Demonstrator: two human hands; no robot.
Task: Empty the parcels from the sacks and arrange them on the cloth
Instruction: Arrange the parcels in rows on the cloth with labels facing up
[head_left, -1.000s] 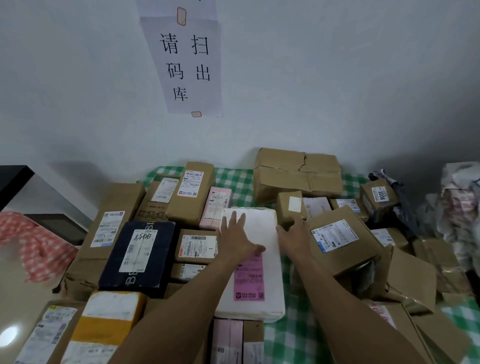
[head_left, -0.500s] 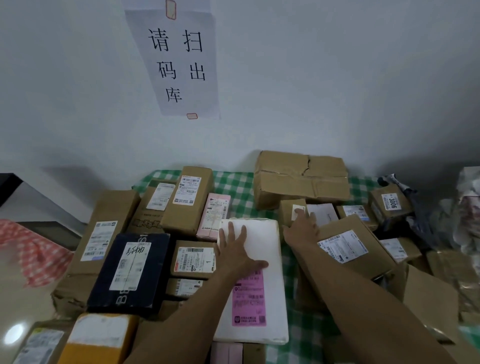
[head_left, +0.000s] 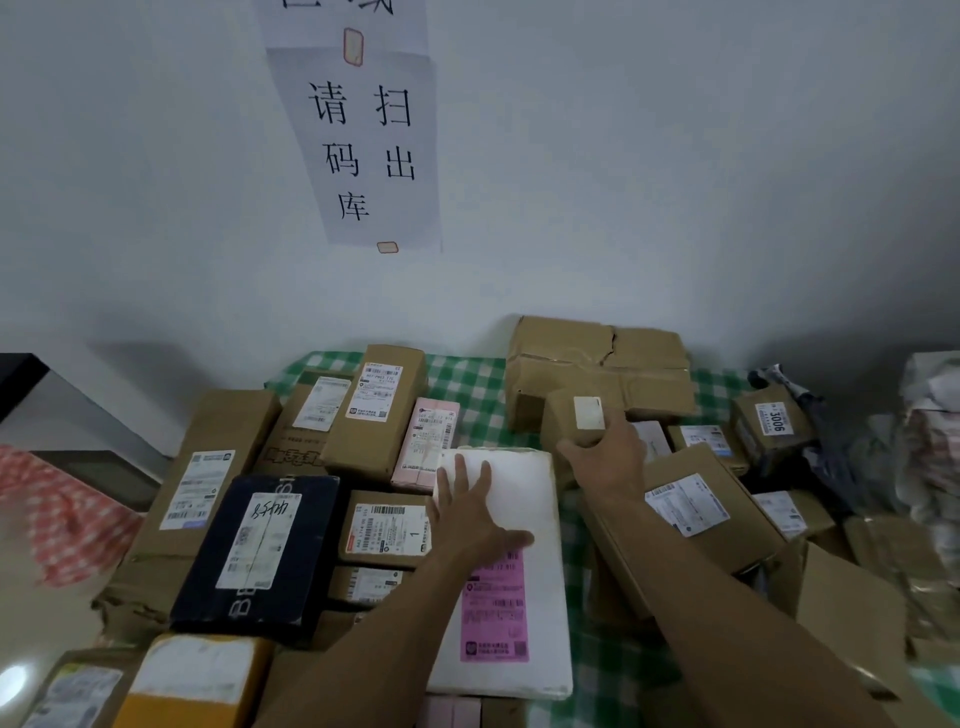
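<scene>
2 hands are out over a crowded spread of parcels. Nearest, under the left hand (head_left: 470, 512), lies the white parcel (head_left: 519, 483), flat on the green checked cloth (head_left: 478, 384). The hand rests on it palm down with straight, spread fingers and grips nothing. The parcel's long axis runs straight away from the person toward the wall. Its pink label (head_left: 493, 608) sits at the near end, face up and upright from the person's side.

Left of that hand the boxes are packed edge to edge, labels up: a dark box (head_left: 254, 551) and several brown ones.

Beyond and to the right, the right hand (head_left: 605, 457) holds a small brown box (head_left: 574, 415), thumb at its near-left corner and fingers curled over its right side. The box has a white label on top and seems to lie with its longer side across, though the hand hides part of it. Whether it is lifted clear of the parcels below I cannot tell. Just past it a large crumpled carton (head_left: 597, 364) stands against the wall.

By my reading the step in hand is arranging, not emptying — the small box is being placed. The next move calls for a free gap. Bare cloth shows beyond the left hand's fingertips, between the pink parcel (head_left: 428, 441) and the carton — the box should go down square and label up, without shoving its neighbours.
</scene>
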